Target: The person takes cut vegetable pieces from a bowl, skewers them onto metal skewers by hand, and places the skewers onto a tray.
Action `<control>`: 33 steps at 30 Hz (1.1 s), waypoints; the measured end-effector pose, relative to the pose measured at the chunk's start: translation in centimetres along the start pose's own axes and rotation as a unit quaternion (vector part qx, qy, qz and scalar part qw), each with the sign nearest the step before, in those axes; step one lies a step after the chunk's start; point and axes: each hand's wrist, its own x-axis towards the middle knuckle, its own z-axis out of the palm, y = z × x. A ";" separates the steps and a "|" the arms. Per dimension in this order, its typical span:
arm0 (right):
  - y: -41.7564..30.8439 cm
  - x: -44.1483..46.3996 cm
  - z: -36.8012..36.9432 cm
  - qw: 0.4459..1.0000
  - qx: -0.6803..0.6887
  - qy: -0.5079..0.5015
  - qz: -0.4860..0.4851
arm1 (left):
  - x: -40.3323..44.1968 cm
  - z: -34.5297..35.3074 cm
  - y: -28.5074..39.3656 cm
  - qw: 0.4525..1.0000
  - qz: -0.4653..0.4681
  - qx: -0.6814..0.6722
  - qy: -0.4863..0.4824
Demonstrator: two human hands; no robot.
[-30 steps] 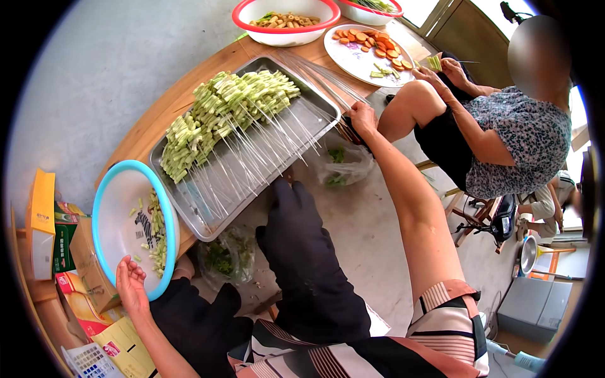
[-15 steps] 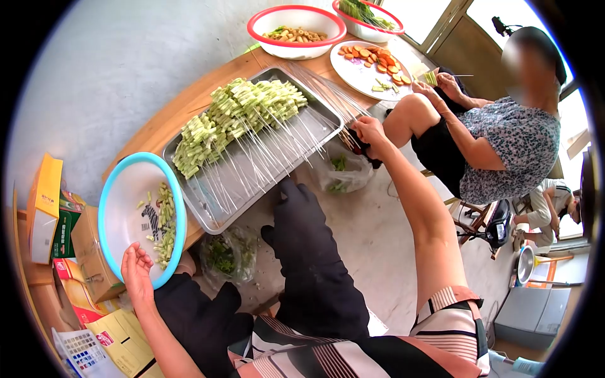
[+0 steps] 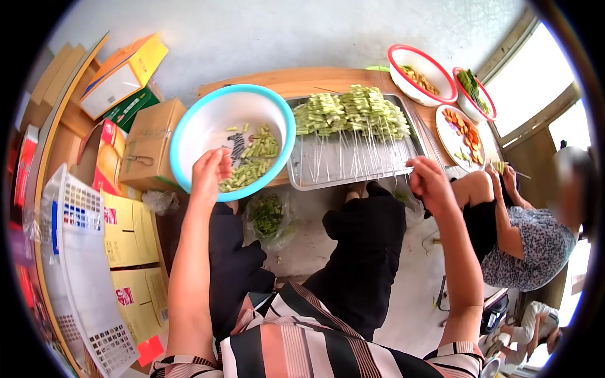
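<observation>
Head view, 1 of 1. The left hand [image 3: 210,176] is hanging over the near left part of the blue-rimmed basin [image 3: 291,120]. Its fingers are bending loosely, partly open, with no piece showing between them. The green stalk pieces [image 3: 259,146] are lying loose in the basin, mostly in its right half, just right of those fingers and partly beyond them. Long axes: mixed, several slanting from near left to far right. Of the 2 hands, the left is sitting much nearer to the pieces.

The right hand [image 3: 433,183] is hanging well apart from the basin, by the near right corner of the metal tray [image 3: 302,165]. Its fingertips are bunching together and pointing left; cannot tell whether a thin stick is sitting between them. The tray is resting on the desk [image 3: 296,77], bearing a pile of threaded stalks [image 3: 353,113], their sticks running toward its near edge. Some loose sticks [image 3: 430,132] are lying along the tray's right side, just beyond the right hand, their long axis running from far left to near right.
</observation>
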 end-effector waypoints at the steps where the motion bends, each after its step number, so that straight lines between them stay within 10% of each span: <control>1: -0.3 -0.2 2.5 0.999 0.005 -0.033 0.005 | 0.1 -0.1 0.0 1.000 0.006 0.003 -0.006; 14: 6.3 1.2 29.7 0.962 0.075 -0.244 0.102 | 0.0 1.2 1.8 0.986 -0.115 -0.044 -0.109; 33: 4.5 1.3 29.2 0.974 -0.057 -0.220 0.008 | 1.3 -0.3 2.5 0.985 -0.123 0.009 -0.121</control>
